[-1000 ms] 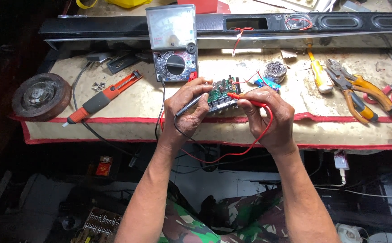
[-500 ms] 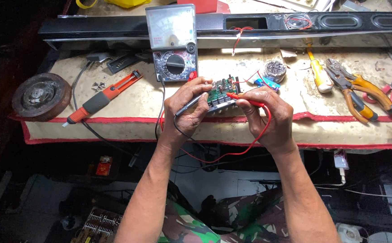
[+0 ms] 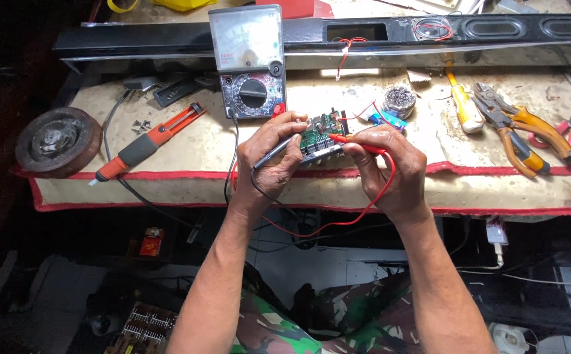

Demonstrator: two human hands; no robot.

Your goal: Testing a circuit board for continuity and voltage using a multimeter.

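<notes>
A small green circuit board (image 3: 319, 136) sits between both hands above the front of the workbench (image 3: 187, 183). My left hand (image 3: 269, 154) grips the black test probe (image 3: 277, 151) and steadies the board's left side. My right hand (image 3: 390, 167) pinches the red test probe (image 3: 346, 139), its tip on the board. Red and black leads loop down below the bench edge. An analog multimeter (image 3: 249, 62) stands just behind the board, leaning against a long black speaker bar.
A soldering iron with orange handle (image 3: 147, 144) lies left of the hands, a round dark metal disc (image 3: 56, 139) farther left. Pliers and cutters (image 3: 518, 131), a yellow screwdriver (image 3: 462, 108) and a small tin (image 3: 400, 98) lie to the right. Another circuit board (image 3: 144, 328) is on the floor.
Both hands keep the probes on the board; only slight shifts of the fingers and of the view show.
</notes>
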